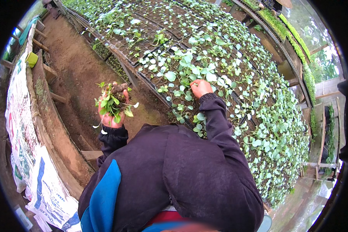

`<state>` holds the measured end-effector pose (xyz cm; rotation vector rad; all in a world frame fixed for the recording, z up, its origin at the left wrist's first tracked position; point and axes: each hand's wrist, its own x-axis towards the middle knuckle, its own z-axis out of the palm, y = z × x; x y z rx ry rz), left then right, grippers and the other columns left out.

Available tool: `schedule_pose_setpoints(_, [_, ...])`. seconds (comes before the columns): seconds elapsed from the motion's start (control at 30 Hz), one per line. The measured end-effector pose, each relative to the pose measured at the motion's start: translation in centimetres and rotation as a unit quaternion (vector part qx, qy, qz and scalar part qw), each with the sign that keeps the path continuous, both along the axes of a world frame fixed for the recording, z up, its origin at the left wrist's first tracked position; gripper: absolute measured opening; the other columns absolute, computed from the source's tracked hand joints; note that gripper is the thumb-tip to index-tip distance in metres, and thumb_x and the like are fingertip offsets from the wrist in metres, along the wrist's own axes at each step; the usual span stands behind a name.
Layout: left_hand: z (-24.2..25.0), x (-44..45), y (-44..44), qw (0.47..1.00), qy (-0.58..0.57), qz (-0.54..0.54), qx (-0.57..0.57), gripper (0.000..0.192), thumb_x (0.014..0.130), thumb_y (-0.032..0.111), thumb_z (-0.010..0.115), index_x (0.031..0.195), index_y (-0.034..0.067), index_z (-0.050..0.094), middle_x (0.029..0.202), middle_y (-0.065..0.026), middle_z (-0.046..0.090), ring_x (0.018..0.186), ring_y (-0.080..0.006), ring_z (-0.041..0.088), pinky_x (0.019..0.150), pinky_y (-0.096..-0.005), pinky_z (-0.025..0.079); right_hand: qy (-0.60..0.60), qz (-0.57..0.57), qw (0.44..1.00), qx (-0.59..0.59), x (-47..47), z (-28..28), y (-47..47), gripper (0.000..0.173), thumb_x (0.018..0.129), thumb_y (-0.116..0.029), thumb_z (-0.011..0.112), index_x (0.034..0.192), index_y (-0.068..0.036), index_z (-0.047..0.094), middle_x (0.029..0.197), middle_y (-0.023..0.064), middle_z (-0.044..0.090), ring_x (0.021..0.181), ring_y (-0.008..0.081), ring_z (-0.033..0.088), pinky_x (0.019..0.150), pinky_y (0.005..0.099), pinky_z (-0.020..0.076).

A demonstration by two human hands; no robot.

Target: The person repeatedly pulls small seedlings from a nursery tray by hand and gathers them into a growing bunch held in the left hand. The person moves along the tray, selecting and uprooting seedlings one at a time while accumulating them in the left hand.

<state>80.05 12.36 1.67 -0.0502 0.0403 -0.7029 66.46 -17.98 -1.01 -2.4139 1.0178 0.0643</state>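
In my left hand (pixel 111 120) lies a bunch of uprooted green plants (pixel 109 103), some with dark soil plugs (pixel 119 88) on their roots. This hand is held over the dirt path, left of the raised bed. My right hand (pixel 201 88) reaches in among the pale round-leaved seedlings (pixel 186 61), its fingers closed on a small green stem or leaf (pixel 195 84). Seedlings fill the black cell trays (pixel 150 82) around it. What the fingers grip lower down is hidden by the hand and leaves.
A wooden frame (pixel 120 56) edges the raised bed. On the left, a board-sided bench (pixel 50 116) carries white printed sacks (pixel 20 121) and a yellow-green container (pixel 32 59). Dirt path (pixel 66 46) runs between. Another person's hand (pixel 261 5) is at a far bench of bright green seedlings (pixel 271 21).
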Motion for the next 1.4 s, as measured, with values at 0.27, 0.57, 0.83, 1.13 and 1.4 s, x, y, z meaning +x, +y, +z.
schedule_pose_setpoints(0.27, [-0.2, 0.3, 0.2, 1.0, 0.028, 0.003, 0.011, 0.031, 0.082, 0.02, 0.047, 0.109, 0.003, 0.051, 0.114, -0.0148, 0.05, 0.107, -0.0314, 0.045, 0.092, -0.0489, 0.036, -0.087, 0.017, 0.996, -0.029, 1.1, -2.0, 0.7, 0.024, 0.069, -0.031, 0.063, 0.087, -0.014, 0.066, 0.089, 0.0156, 0.061, 0.081, 0.0289, 0.059, 0.075, 0.0361, 0.0455])
schedule_pose_setpoints(0.57, [-0.3, -0.2, 0.5, 1.0, 0.009, 0.005, 0.019, 0.031, 0.083, 0.02, 0.046, 0.109, 0.004, 0.051, 0.114, -0.0144, 0.05, 0.107, -0.0283, 0.046, 0.092, -0.0491, 0.036, 0.034, 0.012, 0.996, -0.079, 2.6, -2.2, 1.8, 0.02, 0.073, -0.029, 0.062, 0.087, -0.015, 0.064, 0.09, 0.0116, 0.06, 0.081, 0.0273, 0.059, 0.071, 0.0379, 0.0466])
schedule_pose_setpoints(0.83, [-0.4, -0.1, 1.1, 0.999, 0.027, 0.02, 0.032, 0.029, 0.083, 0.02, 0.047, 0.106, 0.004, 0.052, 0.115, -0.0147, 0.05, 0.107, -0.0298, 0.046, 0.092, -0.0498, 0.036, -0.033, 0.01, 0.997, -0.074, 2.2, -3.7, 1.8, 0.018, 0.076, -0.026, 0.059, 0.089, -0.013, 0.062, 0.091, 0.0137, 0.057, 0.085, 0.029, 0.056, 0.075, 0.0393, 0.0447])
schedule_pose_setpoints(1.13, [0.1, -0.1, 1.5, 0.999, 0.008, 0.016, 0.035, 0.029, 0.082, 0.016, 0.048, 0.107, 0.003, 0.051, 0.112, -0.0148, 0.052, 0.107, -0.0311, 0.046, 0.091, -0.0459, 0.038, -0.446, -0.076, 0.776, 0.439, 1.3, 0.7, 1.2, 0.005, 0.076, -0.011, 0.059, 0.075, -0.01, 0.054, 0.07, 0.0027, 0.058, 0.056, 0.0061, 0.048, 0.048, 0.0205, 0.0382])
schedule_pose_setpoints(1.4, [-0.1, -0.5, 1.3, 1.0, 0.007, -0.001, 0.01, 0.031, 0.082, 0.018, 0.048, 0.109, 0.003, 0.05, 0.114, -0.015, 0.05, 0.107, -0.0316, 0.045, 0.091, -0.0479, 0.037, -0.158, 0.274, 0.948, -0.013, 4.2, 0.2, 6.7, 0.027, 0.072, -0.014, 0.06, 0.099, -0.009, 0.057, 0.086, 0.0127, 0.058, 0.078, 0.0253, 0.057, 0.07, 0.0346, 0.0458])
